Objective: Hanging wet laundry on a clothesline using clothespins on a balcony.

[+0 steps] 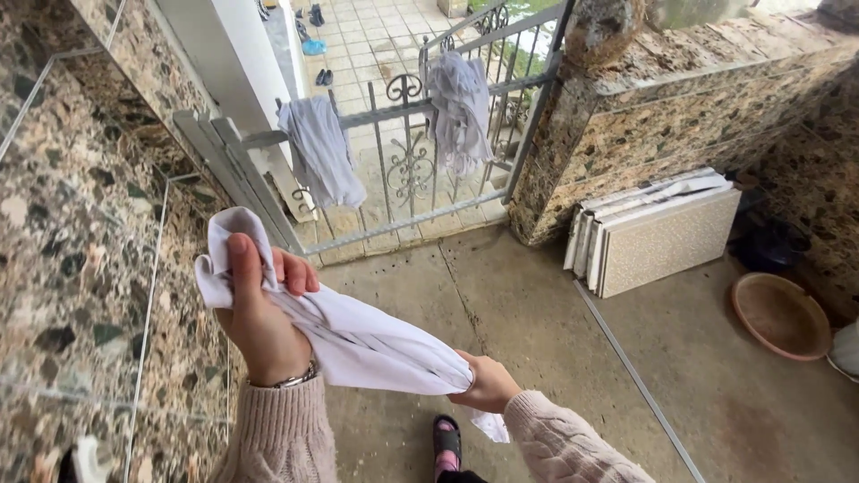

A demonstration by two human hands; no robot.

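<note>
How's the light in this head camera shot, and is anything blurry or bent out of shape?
Head view: soft, even daylight, with no hard shadows or glare on the white cloth twisted between the left hand and right hand. The hands look sharp; the wide lens leans the metal gate and bows the stone wall.

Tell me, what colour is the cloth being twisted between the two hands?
The cloth is white, seen best in the head view, stretched between the left hand and right hand.

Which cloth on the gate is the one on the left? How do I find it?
Find the grey metal gate between the stone walls. Two cloths hang over its top rail. The left cloth hangs nearest the white post, lower and smoother than the bunched cloth to its right.
</note>
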